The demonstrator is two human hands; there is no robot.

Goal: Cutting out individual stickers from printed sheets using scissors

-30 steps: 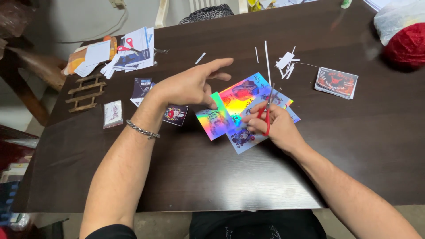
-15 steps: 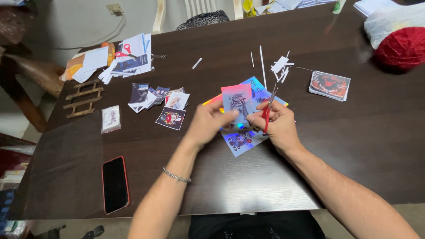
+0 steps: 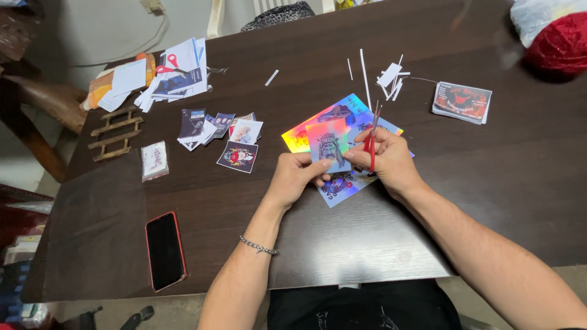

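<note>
My left hand pinches the lower edge of a small shiny rainbow-foil sticker card, held upright over a larger holographic sticker sheet that lies on the dark wooden table. My right hand grips red-handled scissors, blades pointing away from me, and its fingertips touch the card's right edge. A metal bracelet sits on my left wrist.
Several cut stickers lie left of the sheet, with one packaged card further left. A phone in a red case lies near the front edge. White paper strips, a card stack, a paper pile and red yarn sit further back.
My left hand came back from reaching out to the left and took hold of the small foil card. Both hands now hold it together near the scissors.
</note>
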